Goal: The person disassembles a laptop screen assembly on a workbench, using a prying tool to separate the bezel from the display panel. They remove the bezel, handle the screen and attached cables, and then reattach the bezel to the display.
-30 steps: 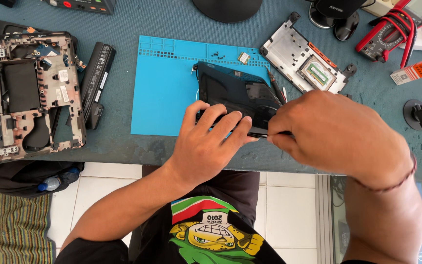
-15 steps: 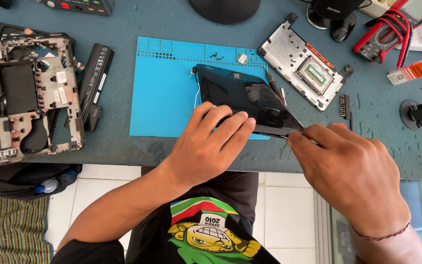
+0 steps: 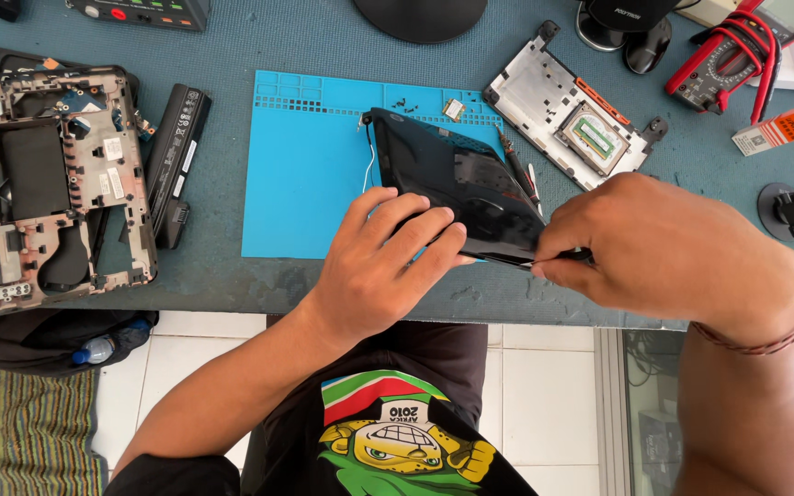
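Note:
A black glossy laptop lid panel (image 3: 452,179) lies tilted on the blue work mat (image 3: 310,174), its near edge raised. My left hand (image 3: 383,262) presses on the panel's near left part with fingers spread over it. My right hand (image 3: 663,248) pinches the panel's near right edge; whether it holds a thin tool there I cannot tell. A thin white wire (image 3: 369,165) hangs from the panel's far left corner.
A stripped laptop base (image 3: 43,184) and a black battery (image 3: 176,161) lie at the left. A metal cover plate with a memory module (image 3: 567,115) sits at the back right, a red multimeter (image 3: 737,50) beyond it. A screwdriver (image 3: 516,170) rests beside the panel. Small screws lie on the mat.
My right hand has shifted along the panel's near edge, first right, then back toward the corner. My left hand has stayed on the panel.

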